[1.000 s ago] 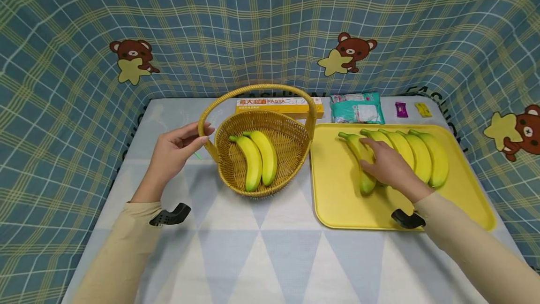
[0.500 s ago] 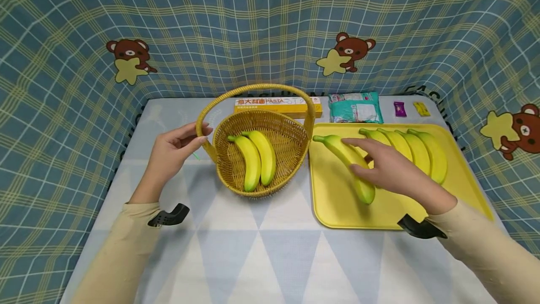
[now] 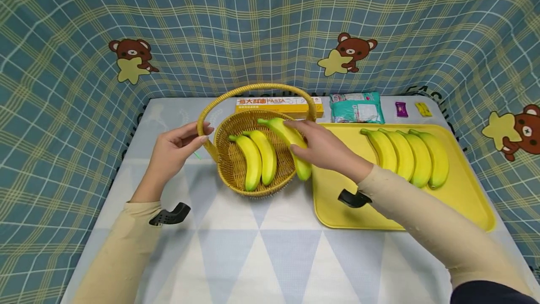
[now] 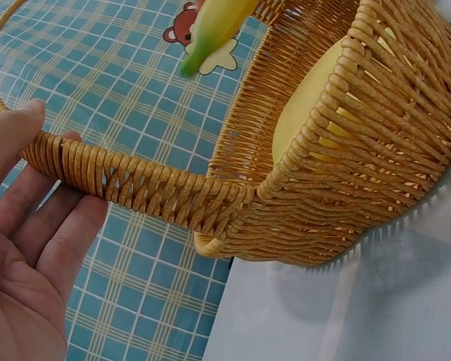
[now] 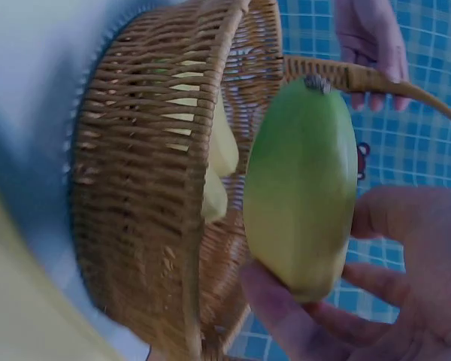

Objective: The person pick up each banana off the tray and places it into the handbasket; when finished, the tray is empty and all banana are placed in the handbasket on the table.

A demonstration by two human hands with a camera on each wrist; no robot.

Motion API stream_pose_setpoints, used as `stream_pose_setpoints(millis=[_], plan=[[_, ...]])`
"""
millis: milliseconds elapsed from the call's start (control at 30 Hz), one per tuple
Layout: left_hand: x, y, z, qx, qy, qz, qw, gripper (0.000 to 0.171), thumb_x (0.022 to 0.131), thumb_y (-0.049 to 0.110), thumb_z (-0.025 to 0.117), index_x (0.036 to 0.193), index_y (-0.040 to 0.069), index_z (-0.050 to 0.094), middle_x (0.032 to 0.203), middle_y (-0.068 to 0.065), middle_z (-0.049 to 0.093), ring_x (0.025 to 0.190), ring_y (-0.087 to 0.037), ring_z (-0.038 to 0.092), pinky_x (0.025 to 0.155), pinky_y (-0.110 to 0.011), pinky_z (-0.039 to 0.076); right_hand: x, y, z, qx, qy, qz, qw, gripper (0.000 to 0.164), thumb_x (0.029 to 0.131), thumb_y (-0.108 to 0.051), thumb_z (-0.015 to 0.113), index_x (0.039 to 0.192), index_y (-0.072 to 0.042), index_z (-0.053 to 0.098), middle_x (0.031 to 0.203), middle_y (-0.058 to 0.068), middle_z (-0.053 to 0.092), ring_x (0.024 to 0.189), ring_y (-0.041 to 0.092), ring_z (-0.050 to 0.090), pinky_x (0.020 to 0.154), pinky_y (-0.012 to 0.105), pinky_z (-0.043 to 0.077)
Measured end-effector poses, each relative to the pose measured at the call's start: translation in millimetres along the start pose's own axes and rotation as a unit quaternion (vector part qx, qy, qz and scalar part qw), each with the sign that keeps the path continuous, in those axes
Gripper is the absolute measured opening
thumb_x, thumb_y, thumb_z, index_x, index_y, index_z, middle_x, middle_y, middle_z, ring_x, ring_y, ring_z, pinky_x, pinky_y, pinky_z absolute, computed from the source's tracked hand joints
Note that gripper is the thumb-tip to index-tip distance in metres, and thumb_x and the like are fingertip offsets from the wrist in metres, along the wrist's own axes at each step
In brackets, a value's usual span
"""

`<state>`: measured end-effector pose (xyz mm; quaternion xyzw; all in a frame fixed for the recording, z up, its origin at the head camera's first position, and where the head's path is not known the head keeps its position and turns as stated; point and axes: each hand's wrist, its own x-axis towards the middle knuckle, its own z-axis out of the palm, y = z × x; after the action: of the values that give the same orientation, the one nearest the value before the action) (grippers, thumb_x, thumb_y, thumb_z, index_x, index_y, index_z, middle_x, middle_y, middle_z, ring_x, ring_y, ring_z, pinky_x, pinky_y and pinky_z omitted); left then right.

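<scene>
My left hand (image 3: 173,154) pinches the left side of the handle of a wicker basket (image 3: 253,193); the left wrist view shows the thumb over the woven handle (image 4: 135,177) and fingers beneath. Two bananas (image 3: 252,163) lie side by side inside the basket. With my right hand (image 3: 322,147) I grip another banana (image 3: 278,129) above the basket's right part, its stem end pointing left and its lower end by the rim. In the right wrist view this banana (image 5: 301,180) is held between thumb and fingers, beside the basket's opening.
A yellow tray (image 3: 350,210) on the right bears several bananas (image 3: 405,156) in a row. Behind the basket lies a pasta box (image 3: 278,107). A teal packet (image 3: 356,108), a purple sweet (image 3: 401,109) and a yellow sweet (image 3: 423,109) lie along the back. Plaid cloth walls surround the table.
My right hand has lifted the leftmost banana off the tray and carried it left, over the basket. My left hand has stayed on the handle.
</scene>
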<state>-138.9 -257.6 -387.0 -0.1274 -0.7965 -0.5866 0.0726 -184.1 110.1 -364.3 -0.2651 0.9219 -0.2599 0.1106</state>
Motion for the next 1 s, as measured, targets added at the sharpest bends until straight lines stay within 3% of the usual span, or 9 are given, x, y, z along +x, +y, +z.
stream_pose_setpoints(millis=[100, 233, 300, 400, 567, 833, 1000], plan=[[-0.2, -0.3, -0.4, -0.001, 0.0, -0.001, 1.0, 0.034, 0.099, 0.008, 0.068, 0.132, 0.003, 0.068, 0.119, -0.002, 0.074, 0.111, -0.016, 0.07, 0.094, -0.022, 0.055, 22, -3, 11, -0.007, 0.009, -0.001, 1.0, 0.062, 0.101, -0.031, 0.061, 0.158, -0.019, 0.04, 0.156, 0.015, 0.043, 0.125, 0.029, 0.057, 0.095, 0.046, 0.052], [-0.5, -0.6, -0.7, -0.002, 0.0, -0.001, 1.0, 0.033, 0.099, 0.008, 0.068, 0.132, 0.002, 0.068, 0.119, -0.002, 0.074, 0.11, -0.012, 0.07, 0.094, -0.022, 0.056, 44, -2, 27, -0.014, -0.007, 0.015, 1.0, 0.062, 0.102, -0.028, 0.059, 0.158, -0.015, 0.038, 0.157, 0.017, 0.041, 0.112, 0.029, 0.065, 0.075, 0.038, 0.053], [-0.6, -0.4, -0.7, -0.002, -0.002, -0.001, 1.0, 0.034, 0.099, 0.008, 0.068, 0.132, 0.002, 0.068, 0.119, -0.002, 0.074, 0.11, -0.011, 0.069, 0.094, -0.022, 0.056, 52, 0, 34, -0.016, -0.022, 0.029, 0.999, 0.062, 0.102, -0.027, 0.059, 0.159, -0.014, 0.037, 0.158, 0.018, 0.041, 0.119, 0.031, 0.063, 0.071, 0.037, 0.051], [-0.6, 0.1, -0.8, -0.002, -0.003, -0.001, 1.0, 0.034, 0.099, 0.009, 0.068, 0.132, 0.0, 0.067, 0.119, -0.003, 0.074, 0.11, -0.012, 0.069, 0.094, -0.022, 0.055, 60, 2, 43, -0.025, -0.037, 0.049, 0.998, 0.062, 0.103, -0.026, 0.059, 0.159, -0.013, 0.037, 0.157, 0.017, 0.041, 0.139, 0.035, 0.047, 0.082, 0.041, 0.054], [-0.3, -0.1, -0.8, -0.001, -0.004, 0.003, 1.0, 0.034, 0.1, 0.009, 0.067, 0.132, 0.0, 0.067, 0.119, -0.004, 0.074, 0.111, -0.013, 0.069, 0.094, -0.022, 0.055, 66, 4, 52, -0.043, -0.066, 0.068, 0.995, 0.062, 0.104, -0.025, 0.059, 0.159, -0.011, 0.036, 0.156, 0.02, 0.041, 0.14, 0.035, 0.044, 0.106, 0.047, 0.047], [-0.6, -0.4, -1.4, 0.003, -0.001, 0.002, 1.0, 0.033, 0.099, 0.009, 0.068, 0.132, 0.003, 0.068, 0.119, -0.004, 0.074, 0.112, -0.017, 0.069, 0.094, -0.022, 0.055, 65, 2, 53, -0.05, -0.113, 0.072, 0.99, 0.071, 0.103, -0.027, 0.061, 0.162, -0.008, 0.026, 0.16, 0.021, 0.034, 0.146, 0.034, 0.036, 0.118, 0.047, 0.036], [-0.1, -0.7, -0.1, -0.001, 0.0, 0.001, 1.0, 0.033, 0.099, 0.009, 0.068, 0.132, 0.002, 0.068, 0.119, -0.003, 0.074, 0.11, -0.015, 0.07, 0.094, -0.022, 0.056, 56, 5, 54, -0.06, -0.08, 0.036, 0.994, 0.068, 0.102, -0.026, 0.063, 0.159, -0.005, 0.033, 0.156, 0.021, 0.04, 0.142, 0.034, 0.043, 0.116, 0.046, 0.039]])
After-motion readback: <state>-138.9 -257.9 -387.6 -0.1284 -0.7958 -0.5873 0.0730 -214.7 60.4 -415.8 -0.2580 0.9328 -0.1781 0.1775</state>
